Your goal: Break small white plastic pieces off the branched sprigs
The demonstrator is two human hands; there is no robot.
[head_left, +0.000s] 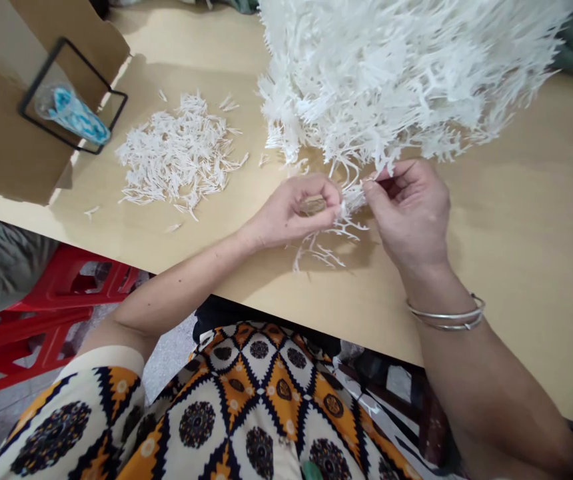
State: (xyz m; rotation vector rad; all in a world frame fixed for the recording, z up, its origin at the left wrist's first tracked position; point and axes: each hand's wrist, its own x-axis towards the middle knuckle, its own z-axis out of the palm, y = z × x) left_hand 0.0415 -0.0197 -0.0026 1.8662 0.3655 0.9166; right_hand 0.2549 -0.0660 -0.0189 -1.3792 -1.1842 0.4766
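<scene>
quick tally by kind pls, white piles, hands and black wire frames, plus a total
White piles: 2 (large heap, small pile)
Hands: 2 (left hand, right hand)
Black wire frame: 1
Total: 5

Not counted: the white sprigs between the hands, too tangled to number.

Head camera: looks forward and down from head height
Table (511,233): seen close, from above the near edge

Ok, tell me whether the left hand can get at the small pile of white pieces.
Likely yes: the pile sits on the table to the left of the left hand, with nothing standing between them, though that hand appears to be pinching white sprigs.
</scene>
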